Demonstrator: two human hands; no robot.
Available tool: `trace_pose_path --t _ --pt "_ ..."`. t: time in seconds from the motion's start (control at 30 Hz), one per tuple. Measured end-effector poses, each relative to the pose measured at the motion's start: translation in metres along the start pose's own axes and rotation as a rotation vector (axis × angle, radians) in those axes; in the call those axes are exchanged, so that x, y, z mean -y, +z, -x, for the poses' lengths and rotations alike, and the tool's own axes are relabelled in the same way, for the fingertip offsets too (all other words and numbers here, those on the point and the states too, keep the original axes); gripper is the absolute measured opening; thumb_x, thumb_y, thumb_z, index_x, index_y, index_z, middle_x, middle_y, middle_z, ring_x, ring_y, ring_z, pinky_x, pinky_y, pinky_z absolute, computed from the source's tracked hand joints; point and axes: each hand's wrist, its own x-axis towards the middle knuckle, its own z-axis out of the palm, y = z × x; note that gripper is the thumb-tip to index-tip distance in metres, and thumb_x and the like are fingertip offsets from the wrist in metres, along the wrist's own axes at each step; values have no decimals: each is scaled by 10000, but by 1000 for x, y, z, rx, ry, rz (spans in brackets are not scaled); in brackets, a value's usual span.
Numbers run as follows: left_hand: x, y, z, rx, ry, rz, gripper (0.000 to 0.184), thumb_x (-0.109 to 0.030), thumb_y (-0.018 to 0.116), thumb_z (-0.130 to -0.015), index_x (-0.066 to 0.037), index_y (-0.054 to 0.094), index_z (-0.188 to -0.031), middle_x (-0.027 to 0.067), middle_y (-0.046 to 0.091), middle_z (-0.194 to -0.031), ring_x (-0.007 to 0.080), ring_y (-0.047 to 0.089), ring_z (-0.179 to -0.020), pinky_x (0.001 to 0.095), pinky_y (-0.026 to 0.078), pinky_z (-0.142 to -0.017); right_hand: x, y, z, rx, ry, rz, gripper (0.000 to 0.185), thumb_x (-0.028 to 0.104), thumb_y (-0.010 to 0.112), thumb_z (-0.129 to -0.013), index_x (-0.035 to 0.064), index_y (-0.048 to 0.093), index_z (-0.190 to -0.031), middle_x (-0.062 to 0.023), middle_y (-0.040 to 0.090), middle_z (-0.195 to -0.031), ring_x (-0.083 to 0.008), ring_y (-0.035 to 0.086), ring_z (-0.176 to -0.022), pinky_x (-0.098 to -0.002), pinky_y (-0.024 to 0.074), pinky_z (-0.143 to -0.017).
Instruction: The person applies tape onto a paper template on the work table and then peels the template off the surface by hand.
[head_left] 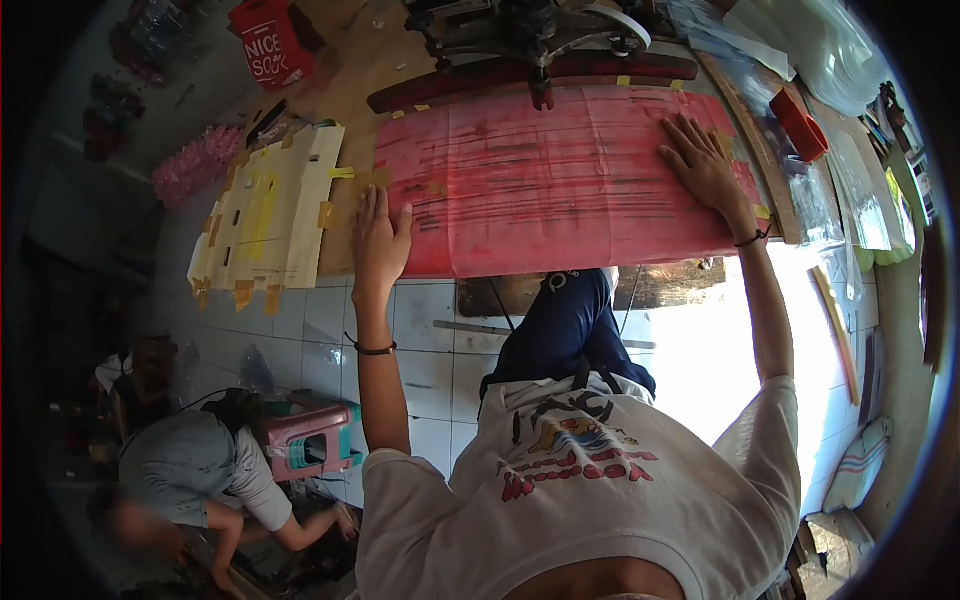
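A wide red sheet (pixel 530 190), creased and streaked with dark lines, lies on the table in front of me. My left hand (pixel 380 240) rests at its left edge, fingers stretched out and thumb apart, partly on the bare tabletop. Flat on the sheet's right part lies my right hand (pixel 705 172), its fingers spread. Neither hand grips anything. Just beyond the sheet's far edge runs a long dark red bar (pixel 440 92), joined to a black metal frame (pixel 540 30). Bits of yellowish tape stick near the sheet's edges.
Left of the sheet is a cream board (pixel 312 215) with yellow tape. A red bag (pixel 270 45) stands at the far left. On the right are a red tape dispenser (pixel 798 125) and clear plastic sheets (pixel 850 60). A person (pixel 185 460) bends beside a pink stool (pixel 310 440) at lower left.
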Motion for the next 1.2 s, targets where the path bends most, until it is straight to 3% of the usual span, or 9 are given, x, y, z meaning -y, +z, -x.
trace_pose_path --t 0.2,0.23,0.33,0.37,0.57,0.67,0.87,0.97,1.2 --pt "-4 -8 -1 -58 -34 80 650 -446 527 -978 78 498 -1362 246 427 -1479 362 388 -1383 481 306 -1146 -4 -1 3 28 12 -10 632 566 371 -1007 188 397 -1513 -126 307 -1593 -310 224 -1494 -458 127 -1225" --pt "-1 -2 -6 -153 -22 -1 695 -480 593 -937 99 523 -1317 257 508 -1364 398 477 -1255 489 376 -1066 -4 -2 1 27 13 -12 637 571 369 -1006 188 395 -1514 -128 305 -1594 -311 224 -1494 -456 128 -1225" --pt "0 6 -20 -217 -70 -137 733 -522 627 -904 113 548 -1261 282 542 -1240 429 508 -1153 485 392 -1027 -2 -6 1 41 23 -33 644 581 364 -1004 192 389 -1517 -134 297 -1596 -317 232 -1490 -450 132 -1225" --pt "4 11 -26 -266 -76 -208 732 -547 658 -873 118 587 -1171 292 550 -1159 440 551 -1039 489 433 -962 -3 -7 2 46 31 -22 643 581 364 -1004 195 386 -1518 -134 296 -1597 -318 234 -1489 -451 132 -1225" --pt "-7 -11 -32 -101 -242 -57 718 -559 700 -834 103 627 -1100 272 591 -1096 445 626 -944 490 500 -864 1 -7 6 52 66 25 634 578 365 -1005 212 383 -1521 -132 293 -1599 -314 242 -1488 -456 132 -1223" --pt "19 -6 -33 -146 -169 -62 701 -512 733 -824 96 624 -1156 256 638 -1038 410 651 -940 473 515 -851 0 -7 10 32 52 2 624 572 369 -1005 216 393 -1518 -126 303 -1596 -305 246 -1487 -456 135 -1220" --pt "56 -32 -32 136 -281 370 438 -210 750 -871 35 644 -1218 112 692 -829 186 653 -765 323 515 -721 -4 -3 5 0 45 4 615 560 395 -998 224 403 -1514 -129 333 -1581 -293 267 -1480 -447 136 -1216" --pt "54 -37 -29 122 -222 528 312 -96 697 -904 15 665 -1193 55 663 -788 98 579 -706 255 474 -678 -2 -5 5 -16 38 30 608 552 410 -997 220 414 -1506 -144 351 -1569 -292 279 -1474 -455 155 -1205" --pt "45 -44 -29 38 -148 801 265 -86 650 -939 47 649 -1169 40 656 -852 76 560 -748 227 464 -684 -1 -6 4 -14 42 19 603 550 419 -994 224 419 -1502 -145 365 -1561 -292 280 -1474 -461 169 -1200"
